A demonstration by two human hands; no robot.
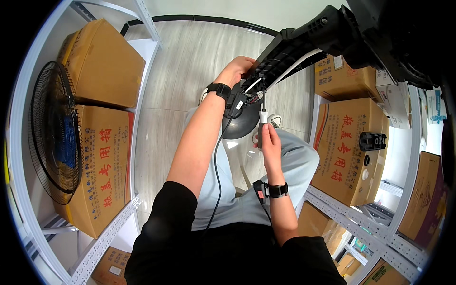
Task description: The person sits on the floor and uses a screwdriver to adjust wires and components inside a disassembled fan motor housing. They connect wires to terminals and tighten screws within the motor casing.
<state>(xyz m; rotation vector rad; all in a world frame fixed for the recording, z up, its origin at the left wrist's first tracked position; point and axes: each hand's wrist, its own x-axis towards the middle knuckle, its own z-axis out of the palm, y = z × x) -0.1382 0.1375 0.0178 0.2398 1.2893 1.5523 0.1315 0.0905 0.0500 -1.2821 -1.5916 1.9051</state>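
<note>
A long black plastic fan stand (pixel 278 58) slants across the upper middle, its lower end opened up with white wires (pixel 253 85) showing. My left hand (pixel 236 70) is closed around that lower end, its fingertips partly hidden behind the plastic. In my right hand (pixel 270 145) is a screwdriver (pixel 262 116) with a grey and white handle, held upright. Its thin shaft reaches up to the opened end of the stand; whether the tip sits in a screw I cannot tell. Below the stand is a round dark base (pixel 242 124), between my legs.
A black wire fan grille (pixel 56 133) leans against cardboard boxes (pixel 102 66) on the left shelf. On a right-hand box (pixel 339 152) lie a black plastic part (pixel 372 141), a small black knob (pixel 366 160) and a white cap (pixel 365 175). A black cable (pixel 216 171) hangs along my left arm.
</note>
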